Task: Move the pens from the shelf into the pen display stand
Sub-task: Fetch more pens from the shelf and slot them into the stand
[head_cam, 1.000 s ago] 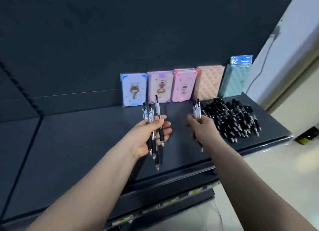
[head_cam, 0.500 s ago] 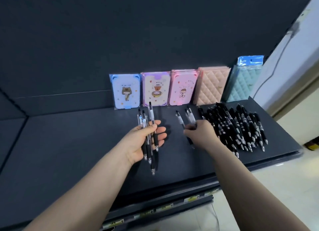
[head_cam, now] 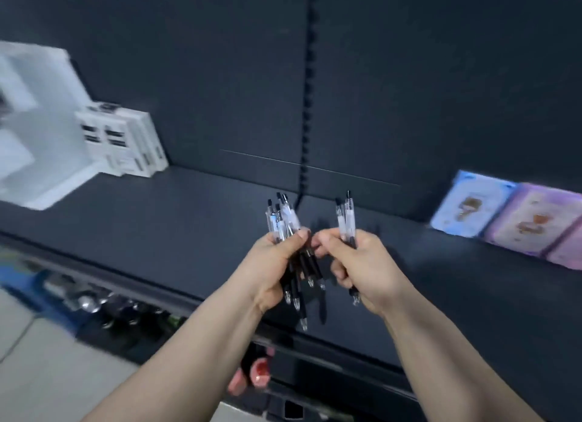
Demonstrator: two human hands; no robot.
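Looking down along both bare forearms, which rise from the bottom edge of the frame, I have the two hands meeting at centre, held above the front part of the dark grey shelf board (head_cam: 157, 223). Below its front lip, at lower centre, a blurred red rounded object (head_cam: 259, 369) sits on a lower tier. To the lower left is a row of shiny items (head_cam: 85, 298), too smeared to identify.

My left hand (head_cam: 272, 268) has its fingers wrapped round a loose bundle of clear-barrelled pens with black grips (head_cam: 285, 221). Their black clicker ends fan upward past the thumb and their metal tips hang out below the palm. My right hand (head_cam: 370, 264) is curled round a smaller pair of the same clear-and-black pens (head_cam: 347, 220), held upright, with one tip poking out under the fist. The thumbs of the two hands nearly touch, and the two sets of pens stand just beside each other but apart.

Further back at the right edge, a pale blue illustrated notebook (head_cam: 469, 202) and a lilac illustrated notebook (head_cam: 532, 224) lean against the dark back panel (head_cam: 189, 75). A notched vertical upright strip (head_cam: 310, 90) splits that panel at centre. At upper left, white boxes with black labels (head_cam: 126, 141) stand on the shelf. Beside them is a white stepped structure (head_cam: 34, 122), too blurred for me to tell what it is.
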